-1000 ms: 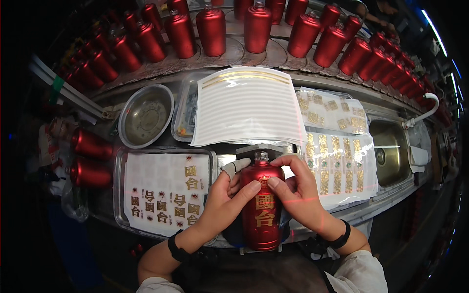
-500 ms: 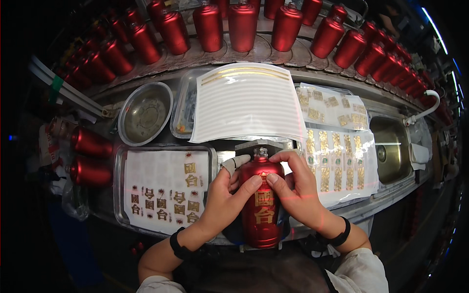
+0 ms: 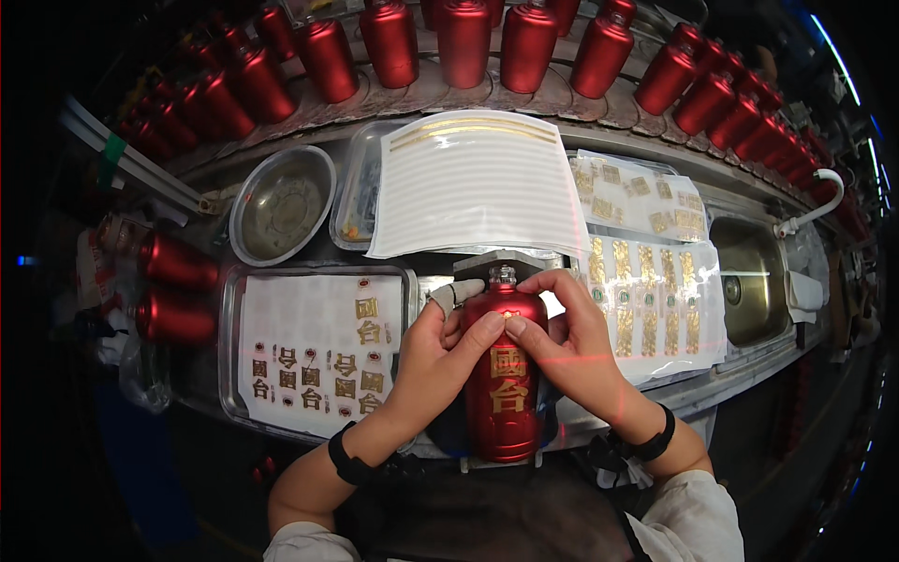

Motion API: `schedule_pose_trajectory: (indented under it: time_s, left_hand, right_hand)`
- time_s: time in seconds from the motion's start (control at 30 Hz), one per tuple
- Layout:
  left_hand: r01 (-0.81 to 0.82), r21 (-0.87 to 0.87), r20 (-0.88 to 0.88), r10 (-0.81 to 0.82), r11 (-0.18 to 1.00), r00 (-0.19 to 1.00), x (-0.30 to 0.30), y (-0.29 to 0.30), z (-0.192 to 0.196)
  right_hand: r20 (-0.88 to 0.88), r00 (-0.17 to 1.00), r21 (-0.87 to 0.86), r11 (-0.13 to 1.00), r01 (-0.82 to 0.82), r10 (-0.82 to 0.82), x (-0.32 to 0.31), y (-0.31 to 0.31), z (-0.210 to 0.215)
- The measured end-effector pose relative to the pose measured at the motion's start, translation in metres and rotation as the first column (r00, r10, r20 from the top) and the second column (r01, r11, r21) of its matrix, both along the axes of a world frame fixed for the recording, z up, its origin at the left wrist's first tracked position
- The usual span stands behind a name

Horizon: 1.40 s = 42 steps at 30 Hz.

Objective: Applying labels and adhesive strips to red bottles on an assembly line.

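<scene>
A shiny red bottle [image 3: 506, 412] with gold characters on its front lies on its back in a holder in front of me, neck pointing away. My left hand [image 3: 440, 351] grips its left shoulder, thumb pressed on the upper front; its forefinger wears a white finger cover. My right hand [image 3: 569, 342] cups the right shoulder, thumb meeting the left thumb just above the gold characters. Both wrists wear black bands.
A steel tray [image 3: 234, 347] holding a sheet of gold decals lies at the left. A striped white sheet [image 3: 478, 187] lies beyond the bottle, gold decal sheets [image 3: 655, 290] to the right, a metal bowl [image 3: 281, 206] at back left, a sink [image 3: 749, 281] at right. Several red bottles [image 3: 459, 42] line the curved back.
My hands stay on the bottle; the thumbs have shifted slightly on its upper front. The view has tilted a little, so the back row of bottles sits higher.
</scene>
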<state>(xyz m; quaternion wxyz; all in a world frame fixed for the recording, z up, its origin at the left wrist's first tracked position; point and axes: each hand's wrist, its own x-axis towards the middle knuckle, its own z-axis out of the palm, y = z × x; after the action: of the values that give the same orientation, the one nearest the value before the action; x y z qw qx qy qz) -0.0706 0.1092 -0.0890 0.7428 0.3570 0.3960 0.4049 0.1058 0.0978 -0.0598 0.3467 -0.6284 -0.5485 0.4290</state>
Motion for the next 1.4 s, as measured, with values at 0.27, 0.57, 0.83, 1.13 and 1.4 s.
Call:
schedule_pose_trajectory:
  time_s: [0.27,0.57,0.83,1.13,1.4]
  left_hand:
    - [0.012,-0.05,0.0,-0.012,0.999,1.0,-0.009,-0.017,-0.011]
    - [0.178,0.057,-0.078,-0.174,0.982,0.982,-0.017,-0.035,-0.009]
    - [0.205,0.05,-0.1,-0.199,0.978,0.975,-0.016,-0.032,-0.003]
    - [0.044,-0.064,-0.022,-0.046,0.997,0.999,-0.003,-0.02,-0.001]
    - [0.036,-0.023,-0.017,-0.037,0.999,0.999,-0.003,-0.022,-0.004]
  right_hand:
    - [-0.321,0.944,-0.144,0.989,0.036,-0.081,0.02,-0.024,-0.007]
    - [-0.27,0.963,-0.159,0.986,-0.044,-0.001,0.018,-0.054,-0.012]
    - [-0.31,0.95,-0.134,0.989,-0.066,0.022,0.022,-0.057,-0.014]
    - [-0.251,0.963,-0.111,0.991,0.07,-0.096,0.007,-0.032,-0.011]
    - [-0.299,0.945,-0.098,0.989,0.11,-0.134,0.003,-0.033,-0.011]
